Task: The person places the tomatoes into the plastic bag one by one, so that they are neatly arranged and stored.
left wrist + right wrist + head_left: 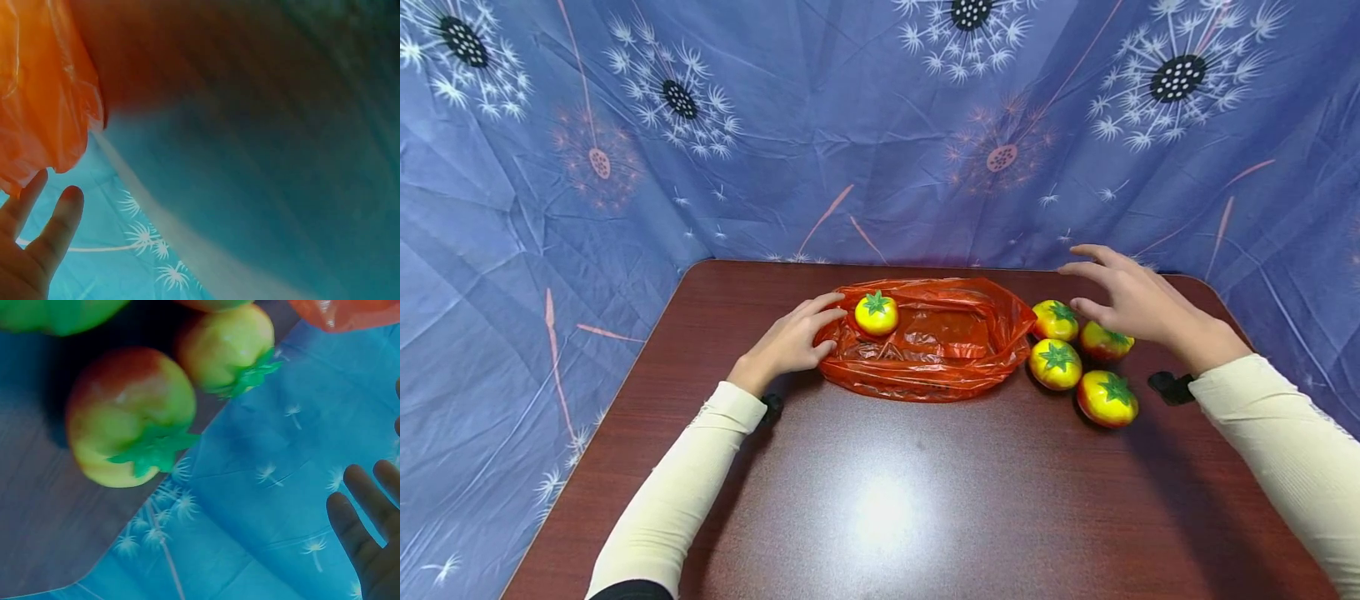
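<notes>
Bag (pixel 917 381) lies mouth-up on the table (pixel 1000 492), one tomato (pixel 876 318) within; the left hand (pixel 792 335), loosely relaxed, touches its near end, I judge to steady it; the right hand (pixel 1129 298), grasping nothing, hovers near four tomatoes (pixel 1056 367) grouped beside the bag, presumably for easy reach.

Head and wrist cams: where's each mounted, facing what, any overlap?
Head: on the head, facing forward and down at table and dandelion-print cloth; left hand, right hand and cream sleeves show.
Left wrist: on that wrist, facing red plastic bag and cloth; left hand's fingers show lower left.
Right wrist: on that wrist, facing yellow-red tomato-like fruits and cloth; right hand's fingers show lower right.
Head and right wrist share fruits, bag and cloth.
</notes>
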A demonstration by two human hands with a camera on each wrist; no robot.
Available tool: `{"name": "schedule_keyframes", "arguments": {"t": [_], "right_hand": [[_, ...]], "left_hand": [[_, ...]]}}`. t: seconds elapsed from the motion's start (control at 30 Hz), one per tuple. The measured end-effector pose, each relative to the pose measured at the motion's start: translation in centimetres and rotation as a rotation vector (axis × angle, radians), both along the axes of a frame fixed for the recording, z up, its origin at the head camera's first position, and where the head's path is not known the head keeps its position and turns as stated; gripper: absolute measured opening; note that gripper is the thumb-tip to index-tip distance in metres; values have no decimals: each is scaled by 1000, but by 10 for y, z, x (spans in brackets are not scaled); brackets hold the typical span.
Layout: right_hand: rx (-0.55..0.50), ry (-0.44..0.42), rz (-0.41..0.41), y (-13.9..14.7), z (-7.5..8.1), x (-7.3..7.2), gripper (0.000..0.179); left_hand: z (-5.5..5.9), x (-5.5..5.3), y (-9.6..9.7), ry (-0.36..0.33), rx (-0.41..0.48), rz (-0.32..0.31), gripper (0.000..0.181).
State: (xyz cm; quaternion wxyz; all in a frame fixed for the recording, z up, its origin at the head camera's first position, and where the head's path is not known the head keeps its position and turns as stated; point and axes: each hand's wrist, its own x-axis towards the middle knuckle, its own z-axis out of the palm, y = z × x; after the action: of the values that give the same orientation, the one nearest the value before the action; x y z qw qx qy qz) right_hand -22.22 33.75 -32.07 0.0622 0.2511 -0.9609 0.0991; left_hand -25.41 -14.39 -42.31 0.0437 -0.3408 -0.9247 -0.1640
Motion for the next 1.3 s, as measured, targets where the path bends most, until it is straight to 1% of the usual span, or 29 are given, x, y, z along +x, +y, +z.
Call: {"name": "schedule_keyframes", "arguments": {"t": [0.1,0.37,0.57,0.7,0.8,1.0,1.2,1.3], "right_hand": [[3,-25,-24,6,-5,1,45],[44,-75,-70,17,-15,3,45],[79,-158,-121,24,-20,2,47],[93,-189,-111,27,-27,1,47],[91,-188,-95,28,-34,2,48],[73,-181,-93,26,-43,1,49],[56,-198,-88,23,-49,-3,51],[88,-208,-98,18,-50,-7,52]], "left_hand": [[-2,0,0,-2,0,6,53],[-2,0,1,27,-2,1,53],[-1,1,1,26,0,5,53],[0,0,1,32,0,-3,52],[0,0,1,35,6,-7,51],[1,0,1,36,9,-3,50],[2,0,1,27,-5,-1,49],[2,0,1,26,-4,-2,49]]}}
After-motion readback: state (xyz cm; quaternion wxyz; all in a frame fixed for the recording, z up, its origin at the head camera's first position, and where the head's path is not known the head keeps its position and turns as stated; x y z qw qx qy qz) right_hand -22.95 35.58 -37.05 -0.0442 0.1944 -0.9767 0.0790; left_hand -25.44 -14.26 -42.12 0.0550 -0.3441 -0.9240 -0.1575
